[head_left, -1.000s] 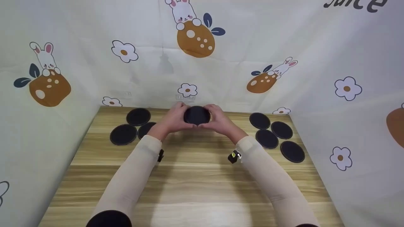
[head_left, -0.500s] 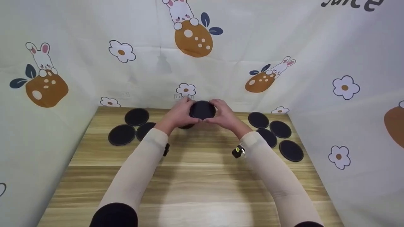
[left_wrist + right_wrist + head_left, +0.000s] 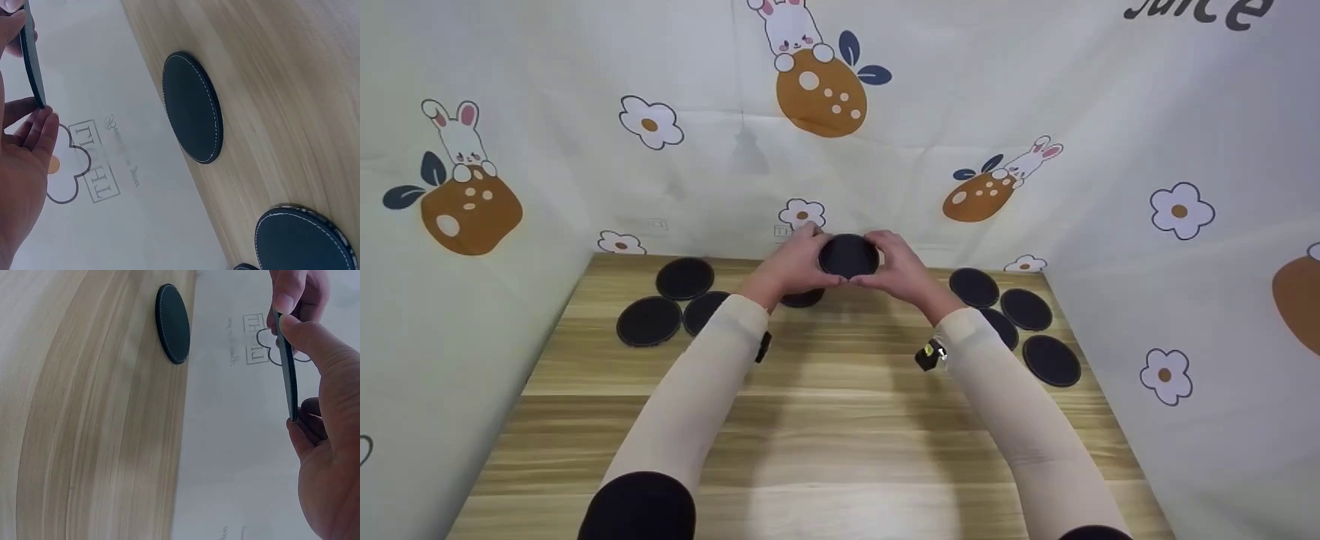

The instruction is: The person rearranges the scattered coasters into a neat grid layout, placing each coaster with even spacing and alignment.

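Note:
A round black coaster (image 3: pixel 849 256) is raised off the table between both hands near the back wall. My left hand (image 3: pixel 793 264) pinches its left rim, and my right hand (image 3: pixel 901 266) grips the right one. Seen edge-on in the right wrist view, the held coaster (image 3: pixel 288 371) is a thin disc with thumb and fingertips at its rim. Below the left hand lies another black coaster (image 3: pixel 804 298), partly covered by that hand. The left wrist view shows this lower coaster (image 3: pixel 192 107) flat on the wood, with pale stitching round its edge.
Three coasters (image 3: pixel 649 321) lie at the table's back left, one partly behind the left forearm. Several more coasters (image 3: pixel 1051 361) lie at the right, one partly covered by the right sleeve. A printed white cloth (image 3: pixel 697 180) hangs along the wooden table's (image 3: pixel 840 435) back and sides.
Both hands have lifted the held coaster up and a little to the right. The coaster beneath the left hand has come into sight. The side groups have stayed put.

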Available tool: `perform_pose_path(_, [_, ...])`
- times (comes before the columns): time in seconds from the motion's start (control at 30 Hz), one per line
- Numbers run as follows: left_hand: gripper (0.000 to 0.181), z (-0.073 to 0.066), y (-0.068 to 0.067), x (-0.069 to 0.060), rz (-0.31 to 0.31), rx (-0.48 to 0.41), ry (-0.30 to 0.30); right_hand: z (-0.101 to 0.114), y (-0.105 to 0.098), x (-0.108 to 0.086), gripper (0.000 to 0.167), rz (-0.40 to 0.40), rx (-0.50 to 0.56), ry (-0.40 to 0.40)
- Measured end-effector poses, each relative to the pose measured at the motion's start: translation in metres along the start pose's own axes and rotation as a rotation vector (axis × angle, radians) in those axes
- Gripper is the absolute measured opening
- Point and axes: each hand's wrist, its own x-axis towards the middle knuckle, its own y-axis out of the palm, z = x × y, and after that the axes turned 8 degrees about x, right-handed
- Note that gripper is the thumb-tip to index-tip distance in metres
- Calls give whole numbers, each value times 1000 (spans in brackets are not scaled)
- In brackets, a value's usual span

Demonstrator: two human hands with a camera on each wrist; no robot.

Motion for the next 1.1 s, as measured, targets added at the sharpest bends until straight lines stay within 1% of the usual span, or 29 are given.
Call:
perform_pose_path(0.13, [84, -1, 0, 3, 10, 8, -13, -2, -2, 1, 87, -1, -5, -10])
perform_pose_path(0.23, [86, -1, 1, 5, 4, 11, -19, -4, -2, 2, 88, -4, -4, -11])
perform_pose_path(0.47, [85, -4, 8, 6, -23, 27, -5, -11, 0, 1, 88, -20, -7, -15])
perform_pose_path(0.67, [84, 2, 22, 8, -37, 24, 0, -22, 8, -2, 88, -33, -19, 14])
perform_pose_path(0.87, [82, 11, 41, 8, -12, -18, -24, -35, 20, -5, 89, -25, -24, 67])
perform_pose_path(1.0, [82, 15, 49, 6, -4, -29, -26, -43, 27, -5, 88, -10, -51, 67])
perform_pose_path(1.1, [82, 17, 53, 6, 12, -29, -27, -47, 31, -4, 86, -6, -78, 61])
